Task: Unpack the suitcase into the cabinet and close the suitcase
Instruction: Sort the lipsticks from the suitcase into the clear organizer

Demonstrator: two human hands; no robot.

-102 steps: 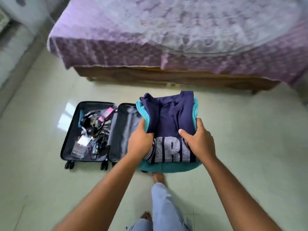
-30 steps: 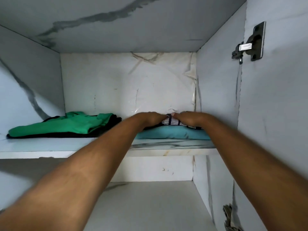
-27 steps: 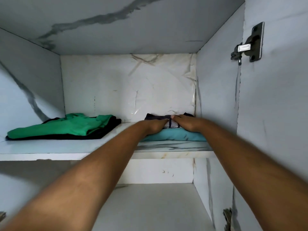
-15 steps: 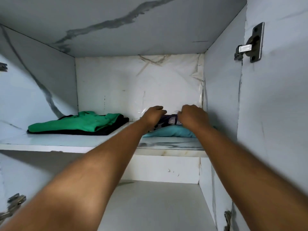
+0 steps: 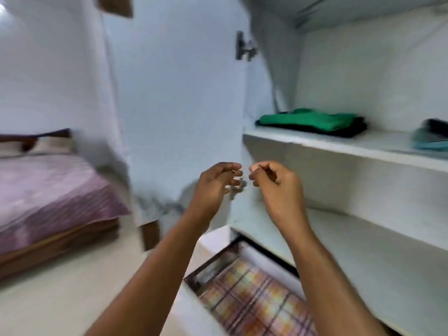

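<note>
The white cabinet's upper shelf (image 5: 339,145) fills the right of the view. On it lies a folded green-and-black pile (image 5: 312,121), and at the far right edge the teal and navy pile (image 5: 430,139), partly cut off. My left hand (image 5: 215,187) and my right hand (image 5: 276,187) hang in the air in front of the cabinet, below that shelf. Both have loosely curled fingers and hold nothing. The suitcase is out of view.
The open cabinet door (image 5: 184,93) stands behind my hands, with a hinge (image 5: 244,47) near its top. A bed with a purple cover (image 5: 48,195) is at the left. A checked cloth (image 5: 254,304) lies in the bottom compartment. A bare lower shelf (image 5: 363,241) runs along the right.
Both hands have let go of the teal and navy pile and pulled back out of the cabinet. The view has swung left, away from the shelf and toward the room.
</note>
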